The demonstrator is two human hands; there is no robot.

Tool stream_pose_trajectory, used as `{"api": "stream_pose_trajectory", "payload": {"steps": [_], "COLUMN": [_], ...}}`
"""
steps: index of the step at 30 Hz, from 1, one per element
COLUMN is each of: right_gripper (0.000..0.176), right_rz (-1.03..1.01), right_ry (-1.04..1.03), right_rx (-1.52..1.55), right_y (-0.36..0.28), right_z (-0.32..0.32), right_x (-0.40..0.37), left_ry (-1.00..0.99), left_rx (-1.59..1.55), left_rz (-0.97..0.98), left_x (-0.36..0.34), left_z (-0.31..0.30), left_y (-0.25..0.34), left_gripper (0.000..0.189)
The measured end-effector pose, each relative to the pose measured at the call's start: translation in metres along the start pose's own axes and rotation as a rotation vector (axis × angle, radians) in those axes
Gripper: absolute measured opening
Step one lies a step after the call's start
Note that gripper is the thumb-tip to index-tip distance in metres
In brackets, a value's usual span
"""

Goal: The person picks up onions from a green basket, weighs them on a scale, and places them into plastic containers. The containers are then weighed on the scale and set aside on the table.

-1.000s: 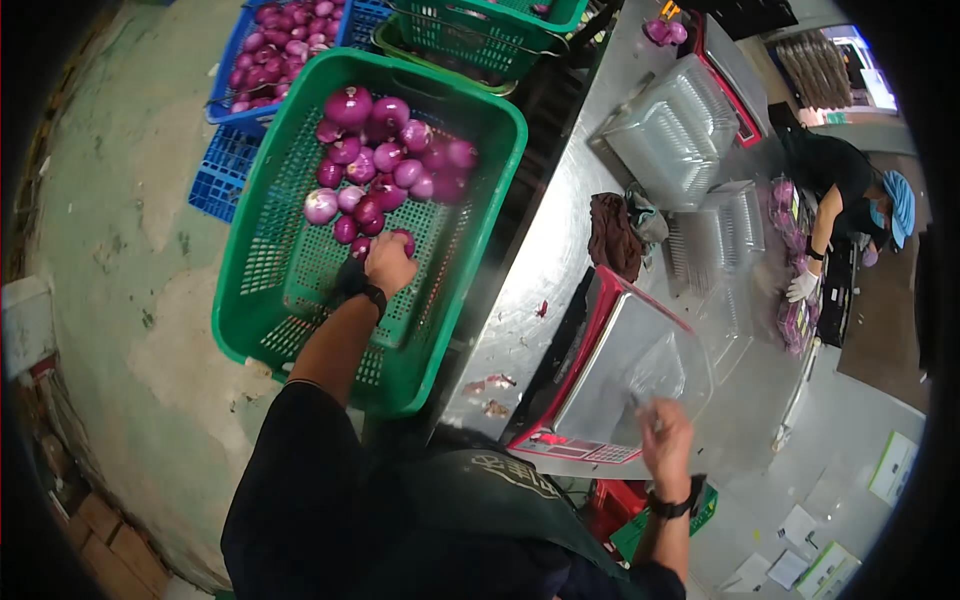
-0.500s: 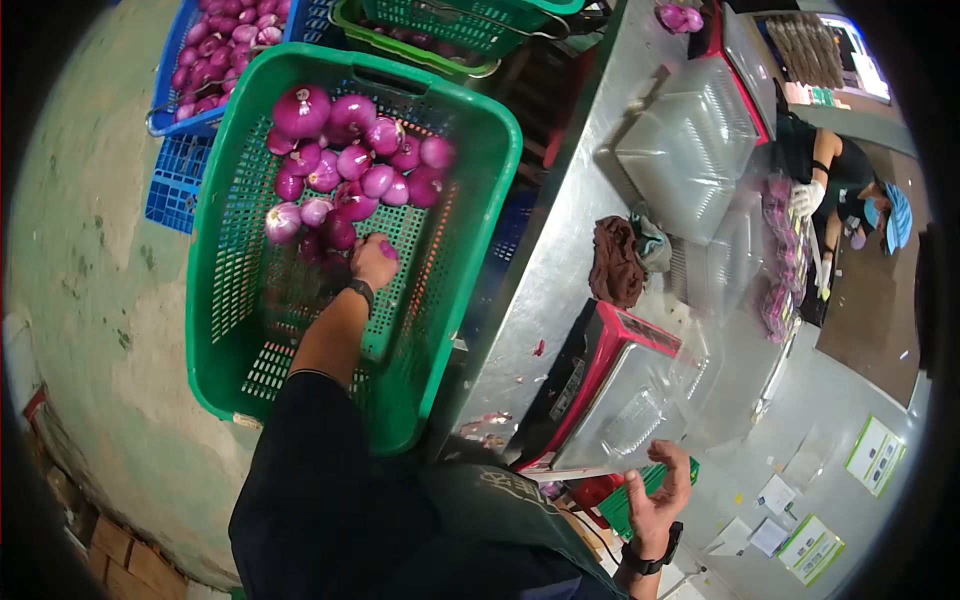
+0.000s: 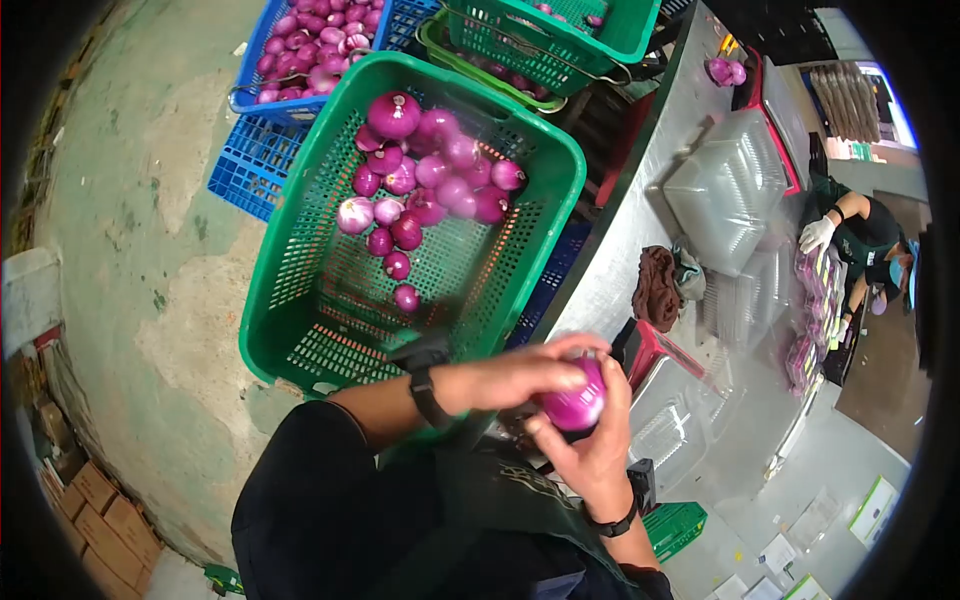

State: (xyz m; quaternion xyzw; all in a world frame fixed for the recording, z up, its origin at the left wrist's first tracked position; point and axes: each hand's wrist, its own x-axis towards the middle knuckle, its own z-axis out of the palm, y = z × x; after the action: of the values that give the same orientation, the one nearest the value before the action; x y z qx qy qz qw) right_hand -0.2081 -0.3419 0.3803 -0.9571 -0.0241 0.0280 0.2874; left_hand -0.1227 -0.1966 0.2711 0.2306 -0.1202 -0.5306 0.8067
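A purple onion [image 3: 574, 402] is between my two hands, over the counter's near edge. My left hand [image 3: 505, 380] lies against its upper left side, fingers blurred over the top. My right hand [image 3: 598, 455] is curled round it from below and from the right, with the thumb at its lower left. To the left, a green perforated basket [image 3: 262, 325] has a cluster of purple onions [image 3: 425, 170] towards its far end, with some smaller ones trailing nearer.
Blue [image 3: 240, 100] and green [image 3: 600, 55] crates stand beyond the basket. On the metal counter [image 3: 590, 275] are clear plastic containers [image 3: 725, 190], a brown cloth [image 3: 656, 290] and a red-edged device [image 3: 655, 350]. A gloved co-worker [image 3: 870, 230] is at the far right.
My left hand has come out of the basket to the right with an onion. My right hand has moved left and closed on it. The view has shifted, so the basket appears farther right.
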Motion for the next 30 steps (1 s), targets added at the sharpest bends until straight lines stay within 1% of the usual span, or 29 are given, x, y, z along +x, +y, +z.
{"api": "stream_pose_trajectory", "payload": {"steps": [1,2,3,4,6,8,9,10,11,12,13,14,16,17,19,20,22,23,24,26,27,28,30], "right_gripper": [0.097,0.095,0.095,0.095,0.095,0.096,0.098,0.101,0.101,0.102,0.103,0.103,0.102,0.099,0.098,0.098,0.097,0.097,0.097,0.097,0.097,0.098,0.099], "right_rz": [0.055,0.222,0.207,0.199,0.336,0.430,0.472,0.515,0.518,0.557,0.597,0.600,0.624,0.635,0.654,0.671,0.679,0.691,0.690,0.708,0.707,0.700,0.698], "right_ry": [0.072,0.014,0.028,0.042,0.071,0.157,0.217,0.277,0.284,0.341,0.397,0.401,0.459,0.489,0.496,0.498,0.509,0.516,0.522,0.557,0.568,0.577,0.592], "right_rx": [0.090,0.213,0.344,0.473,0.687,0.744,0.786,0.827,0.828,0.856,0.882,0.878,0.908,0.886,0.898,0.912,0.902,0.899,0.891,0.878,0.874,0.865,0.860], "right_y": [0.006,0.008,0.010,0.011,0.004,0.003,0.007,0.012,0.013,0.014,0.016,0.021,0.032,0.031,0.034,0.035,0.035,0.034,0.034,0.034,0.036,0.040,0.046], "right_z": [0.006,0.003,0.000,-0.003,-0.018,-0.032,-0.035,-0.039,-0.042,-0.046,-0.050,-0.053,-0.055,-0.053,-0.054,-0.055,-0.055,-0.055,-0.056,-0.059,-0.062,-0.065,-0.072], "right_x": [-0.011,-0.022,-0.025,-0.028,-0.033,-0.040,-0.046,-0.051,-0.053,-0.053,-0.054,-0.057,-0.062,-0.061,-0.060,-0.060,-0.057,-0.057,-0.056,-0.057,-0.059,-0.061,-0.065], "left_ry": [-0.032,-0.064,-0.114,-0.090,0.214,0.648,0.824,1.026,1.207,1.291,1.277,1.273,1.399,1.395,1.327,1.322,1.419,1.395,1.386,1.579,1.560,1.541,1.372], "left_rx": [0.026,0.052,0.171,0.279,0.345,0.505,0.529,0.469,0.555,0.437,0.357,0.304,0.341,0.340,0.224,0.220,0.083,0.090,0.086,-0.024,-0.044,-0.082,-0.099], "left_rz": [-0.009,-0.015,-0.137,-0.242,-0.220,-0.036,0.108,0.240,0.266,0.210,0.258,0.210,0.205,0.203,0.144,0.142,0.140,0.118,0.117,0.085,0.057,0.082,0.247], "left_x": [0.000,-0.001,-0.008,-0.006,-0.005,-0.008,-0.015,-0.019,-0.021,-0.027,-0.030,-0.037,-0.025,-0.018,-0.001,0.011,0.042,0.052,0.062,0.081,0.082,0.083,0.074], "left_z": [0.010,0.016,0.015,0.000,-0.041,-0.097,-0.126,-0.171,-0.191,-0.227,-0.234,-0.268,-0.283,-0.290,-0.302,-0.308,-0.329,-0.341,-0.347,-0.357,-0.367,-0.367,-0.371], "left_y": [-0.002,0.000,0.019,0.020,0.023,0.033,0.043,0.041,0.058,0.065,0.080,0.084,0.090,0.092,0.095,0.096,0.098,0.101,0.106,0.112,0.113,0.114,0.108], "left_gripper": [0.072,0.072,0.086,0.069,0.061,0.039,0.031,0.028,0.025,0.025,0.024,0.029,0.030,0.030,0.061,0.061,0.076,0.087,0.087,0.091,0.093,0.091,0.085]}}
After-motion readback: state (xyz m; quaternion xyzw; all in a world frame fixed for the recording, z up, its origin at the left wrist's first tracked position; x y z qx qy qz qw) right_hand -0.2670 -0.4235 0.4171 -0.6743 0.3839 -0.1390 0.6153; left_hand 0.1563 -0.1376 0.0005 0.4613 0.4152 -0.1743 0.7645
